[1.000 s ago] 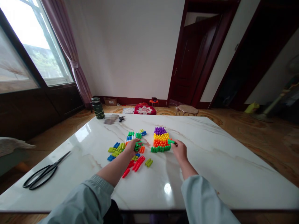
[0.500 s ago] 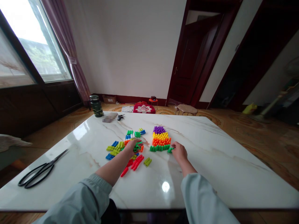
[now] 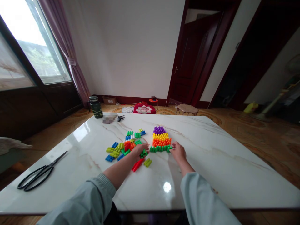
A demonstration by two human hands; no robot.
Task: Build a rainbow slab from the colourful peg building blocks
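My left hand (image 3: 139,151) is closed around green plastic pieces (image 3: 143,153), short and tube-shaped, just left of the sorted block. My right hand (image 3: 178,150) pinches a green piece (image 3: 169,148) at the right end of the front green row (image 3: 159,149). Behind that row stand orange pieces (image 3: 161,142), then yellow pieces (image 3: 160,136), and purple pieces (image 3: 159,130) at the far end. Loose yellow-green pieces (image 3: 114,154), blue pieces (image 3: 109,158) and red pieces (image 3: 137,165) lie to the left, some of them hidden by my left hand and forearm.
Large black-handled scissors (image 3: 42,172) lie at the left of the marble-patterned table (image 3: 211,181). A camouflage bottle (image 3: 96,107), a blurred item (image 3: 109,118) and a small black tool (image 3: 120,118) rest near the far left edge. A round stool (image 3: 187,108) stands beyond the table.
My left hand has moved right and nearer to the green row, with green pieces still in it. The green piece at my right hand now lies in line at the row's end.
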